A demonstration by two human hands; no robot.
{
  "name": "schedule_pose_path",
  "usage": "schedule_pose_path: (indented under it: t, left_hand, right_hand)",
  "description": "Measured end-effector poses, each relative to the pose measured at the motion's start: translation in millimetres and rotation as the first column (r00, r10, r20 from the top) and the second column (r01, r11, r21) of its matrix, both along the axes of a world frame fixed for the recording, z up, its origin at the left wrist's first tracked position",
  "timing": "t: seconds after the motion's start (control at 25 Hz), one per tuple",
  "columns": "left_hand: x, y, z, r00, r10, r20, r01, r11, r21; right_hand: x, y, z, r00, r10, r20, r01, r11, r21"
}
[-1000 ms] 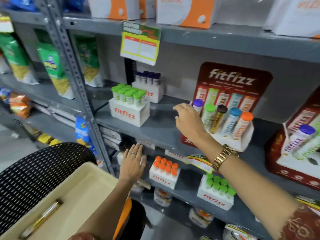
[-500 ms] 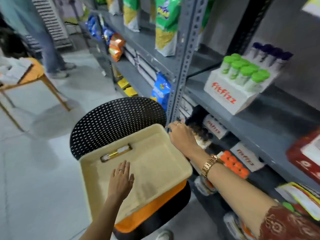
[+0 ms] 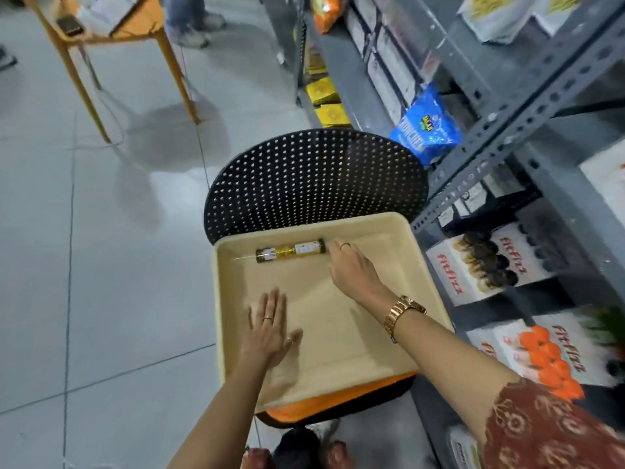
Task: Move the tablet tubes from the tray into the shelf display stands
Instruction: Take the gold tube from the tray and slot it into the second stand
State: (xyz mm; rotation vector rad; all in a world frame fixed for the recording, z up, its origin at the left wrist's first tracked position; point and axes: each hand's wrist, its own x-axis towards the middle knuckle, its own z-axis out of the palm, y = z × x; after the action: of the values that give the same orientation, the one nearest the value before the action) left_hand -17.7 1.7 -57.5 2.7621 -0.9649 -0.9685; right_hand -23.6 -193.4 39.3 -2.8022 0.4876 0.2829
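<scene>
A cream tray (image 3: 338, 353) rests on a black perforated chair. One gold-and-white tablet tube (image 3: 290, 251) lies on its side near the tray's far edge. My right hand (image 3: 351, 269) reaches over the tray, its fingertips at the tube's right end, not closed around it. My left hand (image 3: 269, 328) lies flat and spread on the tray's near left part. On the grey shelves at right stand white Fitfizz display stands, one with dark-capped tubes (image 3: 487, 262) and one with orange-capped tubes (image 3: 548, 357).
The black chair back (image 3: 314, 181) rises behind the tray. Grey shelf uprights (image 3: 500, 130) stand close on the right with a blue packet (image 3: 426, 125). An orange-legged table (image 3: 111, 32) and a person's feet are at the far left on the tiled floor.
My view swung down from the shelf to the tray. My right hand left the shelf display, passed the tray's far corner and now touches the tube's end. My left hand rests flat in the tray.
</scene>
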Motion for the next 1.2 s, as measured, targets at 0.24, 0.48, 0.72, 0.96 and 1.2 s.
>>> schedule_pose_path:
  t: [0.24,0.48,0.72,0.96,1.2]
  left_hand:
    - [-1,4,-10,1.0,0.015,-0.008,-0.015,0.999,-0.038]
    - [0,2,-5,1.0,0.006,-0.019,-0.006,1.0,-0.007]
    - [1,-1,6,1.0,-0.017,-0.002,0.017,0.999,0.04]
    - [0,-37,44,0.987,-0.073,0.14,0.071,0.997,0.016]
    - [-43,-135,109,0.895,-0.264,0.358,0.335,0.93,-0.151]
  right_hand:
    - [30,1,-25,0.983,0.11,-0.147,-0.121,0.99,-0.071]
    - [31,9,-35,0.983,0.093,-0.16,-0.113,0.986,-0.124]
    - [12,-1,-6,0.997,0.08,0.009,-0.079,0.995,-0.069]
    - [-26,-39,72,0.975,-0.116,0.19,0.113,0.993,0.027]
    - [-133,-90,172,0.891,-0.33,0.312,0.356,0.934,-0.03]
